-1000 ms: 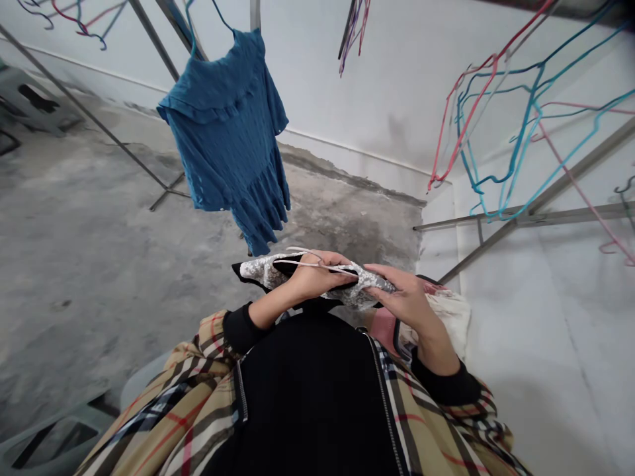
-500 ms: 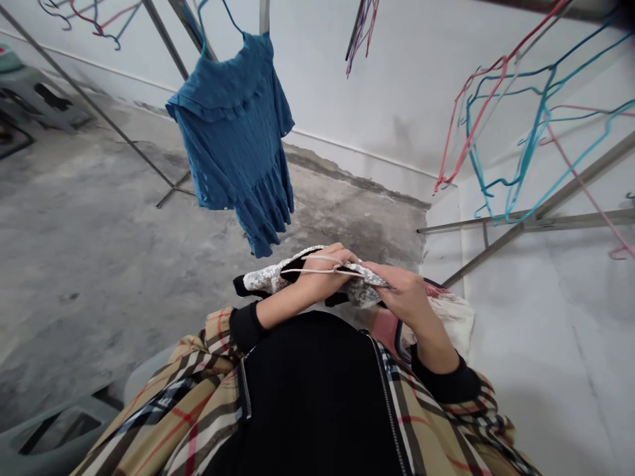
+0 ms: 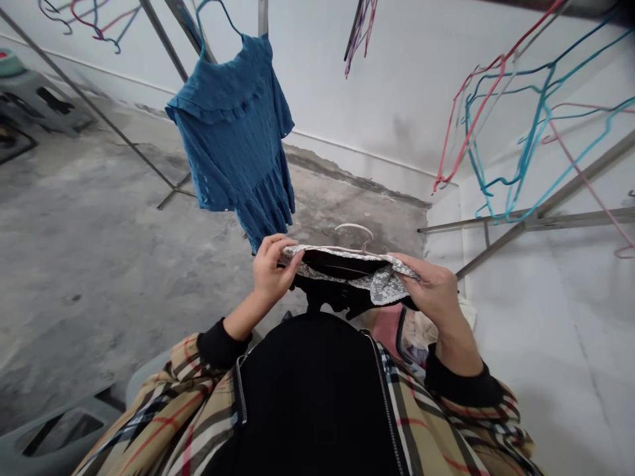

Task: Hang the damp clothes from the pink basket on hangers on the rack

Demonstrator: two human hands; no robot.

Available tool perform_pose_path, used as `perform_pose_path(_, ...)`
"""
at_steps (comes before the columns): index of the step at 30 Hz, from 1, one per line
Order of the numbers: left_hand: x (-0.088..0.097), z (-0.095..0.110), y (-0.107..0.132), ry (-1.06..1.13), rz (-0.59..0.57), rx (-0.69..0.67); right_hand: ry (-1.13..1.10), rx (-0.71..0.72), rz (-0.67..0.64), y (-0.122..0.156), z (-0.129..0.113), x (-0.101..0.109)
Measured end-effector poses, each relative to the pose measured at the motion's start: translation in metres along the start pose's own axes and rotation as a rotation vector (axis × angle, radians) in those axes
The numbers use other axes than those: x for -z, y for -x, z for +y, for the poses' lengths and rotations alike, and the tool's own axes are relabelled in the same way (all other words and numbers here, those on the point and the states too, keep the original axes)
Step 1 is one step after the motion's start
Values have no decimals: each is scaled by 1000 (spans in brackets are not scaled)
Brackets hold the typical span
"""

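Note:
My left hand (image 3: 270, 270) pinches the left end of a black garment with a white lace collar (image 3: 347, 277), held level in front of my chest. My right hand (image 3: 430, 291) grips its right end. A pale pink hanger (image 3: 354, 230) sits inside the neckline, its hook sticking up between my hands. The lower part of the garment hangs dark below the collar.
A blue ruffled dress (image 3: 233, 135) hangs on a blue hanger from a metal rack (image 3: 163, 33) ahead. Several red, blue and pink empty hangers (image 3: 501, 119) dangle at the upper right. A pile of clothes (image 3: 421, 327) lies by my right side. Grey plastic stools (image 3: 40, 99) stand far left on the concrete floor.
My hands have moved apart and lifted, spreading the collar open. The pink hanger, earlier lying across the bunched cloth, now sits inside the neckline with its hook up.

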State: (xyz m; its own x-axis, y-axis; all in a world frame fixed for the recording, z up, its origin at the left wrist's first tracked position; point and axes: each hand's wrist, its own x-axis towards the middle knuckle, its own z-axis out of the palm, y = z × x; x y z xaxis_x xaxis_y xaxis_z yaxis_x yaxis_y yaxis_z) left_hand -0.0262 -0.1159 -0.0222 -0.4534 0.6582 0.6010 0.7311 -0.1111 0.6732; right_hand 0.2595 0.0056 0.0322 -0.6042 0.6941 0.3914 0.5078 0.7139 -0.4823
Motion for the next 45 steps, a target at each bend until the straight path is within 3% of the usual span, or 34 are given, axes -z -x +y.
perform_pose_path(6, 3, -16, -16, -147, -318, 52, 25, -38, 30, -1, 8, 0)
perform_pose_path(21, 4, -18, -65, -91, -474, -135, -110, -127, 154, -13, 23, 9)
perform_pose_path(29, 16, -12, -91, -140, -382, -125, -159, -162, 64, -24, 33, 15)
perform_pose_path(35, 18, -21, -101, -157, -327, -148, -383, -220, -231, -12, 43, 18)
perform_pose_path(37, 11, -20, -100, -200, -212, -104, -510, -274, -279, -9, 39, 12)
perform_pose_path(40, -8, -5, -85, -235, 66, 29, -601, -340, -199, -9, 25, -7)
perform_pose_path(41, -16, 3, -76, -186, 72, 39, -614, -350, -164, -11, 19, -15)
perform_pose_path(42, -24, 13, -65, -99, 24, 45, -628, -357, -133, -13, 11, -25)
perform_pose_path(45, -47, 40, -30, 270, -349, 111, -666, -372, -60, -20, -13, -55)
